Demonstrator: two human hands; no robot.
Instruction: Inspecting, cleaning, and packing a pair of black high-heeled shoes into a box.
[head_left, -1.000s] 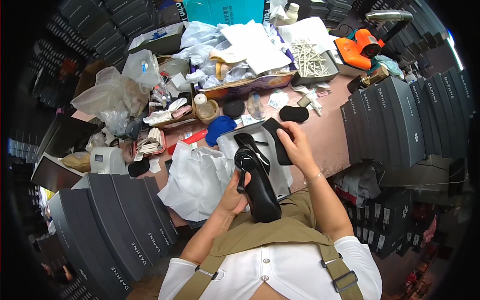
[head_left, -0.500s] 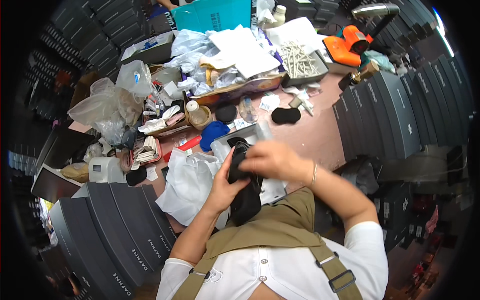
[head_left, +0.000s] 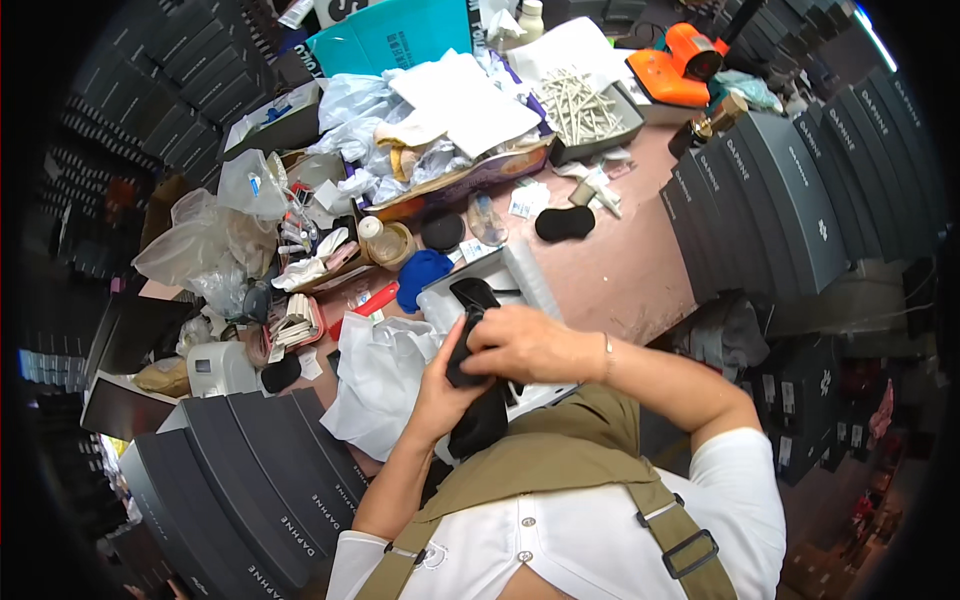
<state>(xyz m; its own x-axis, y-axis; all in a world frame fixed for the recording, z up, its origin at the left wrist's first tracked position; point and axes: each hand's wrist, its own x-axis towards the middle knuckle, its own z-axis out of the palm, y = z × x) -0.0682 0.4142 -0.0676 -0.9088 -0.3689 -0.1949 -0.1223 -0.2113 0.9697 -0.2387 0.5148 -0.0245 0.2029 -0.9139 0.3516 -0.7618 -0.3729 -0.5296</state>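
Note:
A black shoe [head_left: 480, 428] is held in front of my lap, tilted, one end toward the table and the other toward my apron. My left hand [head_left: 440, 388] wraps round its side, with the thumb across it. On the shoe's upper part, my right hand [head_left: 525, 345] is closed with bent fingertips pressed together; whatever they pinch is hidden. Beneath and beyond the shoe lies an open shoebox [head_left: 540, 285] with white lining paper. Crumpled white tissue paper [head_left: 375, 380] spreads beside my left hand.
Stacked grey shoeboxes stand at left [head_left: 225, 490] and right [head_left: 770, 210]. Across the table are a tray of white sticks [head_left: 580, 110], an orange device [head_left: 675, 75], a paper-filled carton [head_left: 450, 185], a blue cloth [head_left: 424, 277], a black pad [head_left: 565, 223] and plastic bags [head_left: 205, 240].
My right hand, blurred and raised earlier, has come down closer against the shoe. My left hand keeps its hold, and the whole view has shifted slightly.

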